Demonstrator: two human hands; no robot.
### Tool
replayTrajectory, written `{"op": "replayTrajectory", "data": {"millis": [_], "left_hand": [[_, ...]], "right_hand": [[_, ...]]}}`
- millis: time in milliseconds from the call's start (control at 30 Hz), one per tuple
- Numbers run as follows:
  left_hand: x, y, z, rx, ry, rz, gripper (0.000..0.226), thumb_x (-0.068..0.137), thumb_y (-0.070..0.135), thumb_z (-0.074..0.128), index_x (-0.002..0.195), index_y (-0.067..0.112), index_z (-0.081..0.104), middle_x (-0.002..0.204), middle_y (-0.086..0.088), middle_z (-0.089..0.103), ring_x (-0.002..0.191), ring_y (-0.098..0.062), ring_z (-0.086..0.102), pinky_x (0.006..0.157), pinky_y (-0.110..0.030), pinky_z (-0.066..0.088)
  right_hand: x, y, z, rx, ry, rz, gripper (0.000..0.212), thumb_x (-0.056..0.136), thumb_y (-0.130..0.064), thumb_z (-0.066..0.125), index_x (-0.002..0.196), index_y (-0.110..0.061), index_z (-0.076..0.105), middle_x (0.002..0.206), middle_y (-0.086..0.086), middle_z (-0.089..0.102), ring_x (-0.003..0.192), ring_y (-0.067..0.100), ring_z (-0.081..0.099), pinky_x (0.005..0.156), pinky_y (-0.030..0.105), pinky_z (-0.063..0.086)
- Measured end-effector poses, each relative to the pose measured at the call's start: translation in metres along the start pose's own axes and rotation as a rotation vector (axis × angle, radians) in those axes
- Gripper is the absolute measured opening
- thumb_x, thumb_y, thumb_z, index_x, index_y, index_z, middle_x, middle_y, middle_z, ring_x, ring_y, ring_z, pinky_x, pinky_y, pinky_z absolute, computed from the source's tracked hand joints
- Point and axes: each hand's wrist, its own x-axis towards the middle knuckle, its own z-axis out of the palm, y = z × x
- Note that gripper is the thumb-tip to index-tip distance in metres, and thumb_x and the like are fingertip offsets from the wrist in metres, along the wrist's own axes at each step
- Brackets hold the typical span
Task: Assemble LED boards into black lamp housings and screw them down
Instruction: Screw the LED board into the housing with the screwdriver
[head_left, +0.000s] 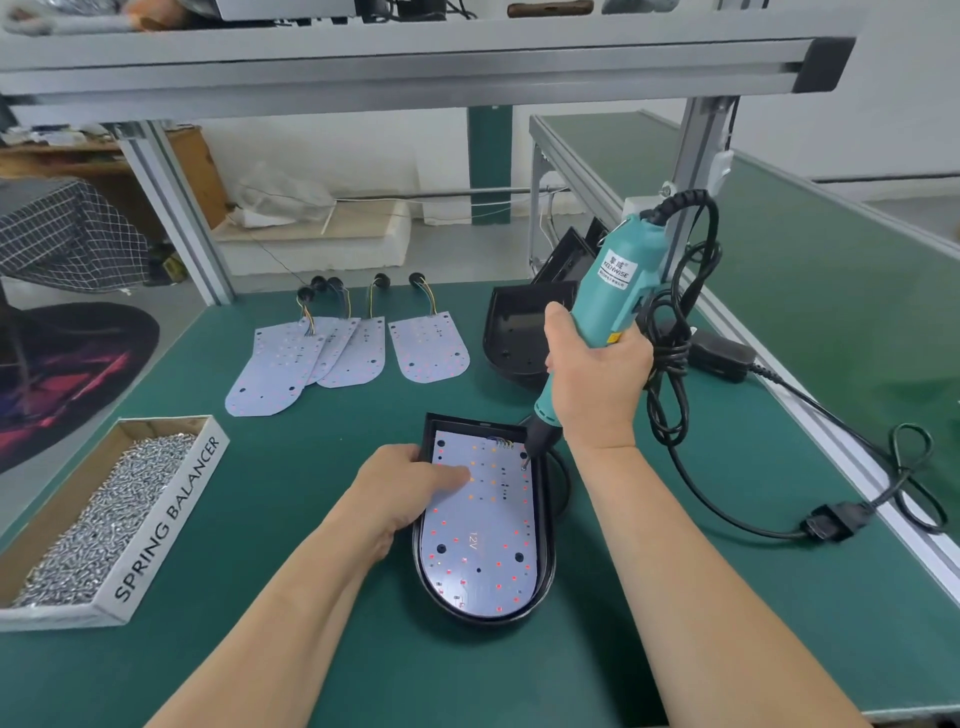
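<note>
A black lamp housing (545, 519) lies on the green mat in front of me with a white LED board (480, 535) seated inside it. My left hand (400, 493) rests on the housing's left edge, its thumb pressing flat on the board. My right hand (592, 379) grips a teal electric screwdriver (608, 291), held upright and tilted. Its bit tip (524, 464) touches a screw at the board's upper right corner. Several loose LED boards (337, 353) with wire tails lie behind. An empty black housing (511, 332) sits beyond the tool.
A cardboard box of screws (109, 514), labelled SPRING BALANCER, stands at the left. The screwdriver's black cable (727, 499) loops across the mat to the right, past a power adapter (722, 353). More black housings (571, 260) lean at the back. A metal frame post (176, 218) rises at the back left.
</note>
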Motion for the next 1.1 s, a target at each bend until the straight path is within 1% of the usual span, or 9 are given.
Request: {"op": "replayTrajectory", "data": {"millis": [233, 333, 433, 567, 667, 833, 867, 967, 1100], "left_hand": [[-0.002, 0.001, 0.000, 0.000, 0.012, -0.015, 0.013, 0.083, 0.014, 0.077, 0.094, 0.006, 0.075, 0.086, -0.008, 0.079, 0.082, -0.029, 0.076, 0.082, -0.039, 0.061], [-0.002, 0.002, -0.001, 0.004, 0.015, -0.020, 0.013, 0.083, 0.014, 0.078, 0.093, 0.007, 0.075, 0.083, -0.006, 0.079, 0.078, -0.026, 0.076, 0.074, -0.034, 0.061], [-0.004, 0.003, 0.000, -0.010, 0.022, -0.027, 0.013, 0.083, 0.014, 0.079, 0.093, 0.007, 0.075, 0.079, -0.004, 0.079, 0.070, -0.021, 0.075, 0.062, -0.027, 0.056], [-0.009, 0.004, 0.001, -0.020, 0.035, -0.032, 0.016, 0.082, 0.012, 0.079, 0.093, 0.003, 0.073, 0.081, -0.008, 0.079, 0.071, -0.024, 0.076, 0.062, -0.028, 0.058], [-0.012, 0.004, 0.000, -0.014, 0.015, -0.023, 0.022, 0.084, 0.018, 0.079, 0.095, 0.001, 0.071, 0.085, -0.008, 0.079, 0.075, -0.024, 0.076, 0.069, -0.032, 0.060], [-0.016, 0.001, -0.007, -0.078, 0.042, -0.017, 0.044, 0.093, 0.051, 0.065, 0.093, 0.006, 0.063, 0.087, -0.007, 0.063, 0.076, -0.022, 0.052, 0.074, -0.034, 0.040], [-0.018, 0.000, -0.010, -0.200, 0.065, -0.027, 0.042, 0.098, 0.044, 0.059, 0.093, 0.002, 0.062, 0.088, -0.012, 0.061, 0.075, -0.024, 0.051, 0.072, -0.033, 0.042], [-0.030, -0.001, -0.026, -0.637, 0.106, -0.053, 0.016, 0.100, -0.005, 0.043, 0.094, -0.009, 0.057, 0.103, -0.025, 0.062, 0.079, -0.026, 0.064, 0.065, -0.026, 0.052], [-0.051, -0.005, -0.040, -0.913, 0.039, 0.000, 0.034, 0.092, -0.026, 0.026, 0.105, -0.014, 0.056, 0.112, -0.034, 0.062, 0.087, -0.029, 0.077, 0.068, -0.025, 0.061]], "right_hand": [[-0.006, -0.004, -0.010, 0.085, 0.002, 0.046, 0.031, 0.077, -0.027, 0.073, 0.068, -0.006, 0.053, 0.057, 0.009, 0.052, 0.053, 0.022, 0.049, 0.054, 0.033, 0.045], [-0.009, -0.018, -0.021, 0.192, 0.023, 0.022, 0.028, 0.080, -0.027, 0.077, 0.065, -0.015, 0.056, 0.052, 0.002, 0.056, 0.047, 0.016, 0.052, 0.052, 0.028, 0.046], [-0.001, -0.033, -0.033, 0.310, 0.173, 0.011, 0.023, 0.081, -0.030, 0.076, 0.071, -0.020, 0.059, 0.052, -0.004, 0.060, 0.046, 0.014, 0.054, 0.051, 0.027, 0.047], [-0.004, -0.019, -0.055, 0.427, 0.309, 0.336, 0.027, 0.086, -0.034, 0.076, 0.081, -0.017, 0.056, 0.057, -0.007, 0.060, 0.048, 0.012, 0.054, 0.050, 0.024, 0.047], [-0.018, 0.006, -0.066, 0.523, 0.265, 0.661, 0.028, 0.089, -0.034, 0.076, 0.081, -0.018, 0.054, 0.061, -0.005, 0.056, 0.048, 0.009, 0.052, 0.050, 0.019, 0.047], [-0.038, 0.025, -0.070, 0.605, 0.076, 0.738, 0.014, 0.093, -0.022, 0.070, 0.088, -0.017, 0.057, 0.072, -0.002, 0.062, 0.054, 0.009, 0.054, 0.050, 0.019, 0.049], [-0.039, 0.027, -0.071, 0.608, 0.052, 0.723, 0.013, 0.094, -0.021, 0.068, 0.090, -0.015, 0.058, 0.074, -0.001, 0.064, 0.056, 0.009, 0.054, 0.050, 0.019, 0.049], [-0.042, 0.029, -0.071, 0.579, 0.034, 0.717, 0.016, 0.094, -0.023, 0.067, 0.098, -0.011, 0.058, 0.080, 0.001, 0.061, 0.059, 0.010, 0.052, 0.050, 0.018, 0.047], [-0.044, 0.031, -0.068, 0.548, 0.115, 0.644, 0.012, 0.093, -0.018, 0.069, 0.091, -0.013, 0.058, 0.073, -0.001, 0.062, 0.055, 0.010, 0.056, 0.049, 0.019, 0.048]]}}
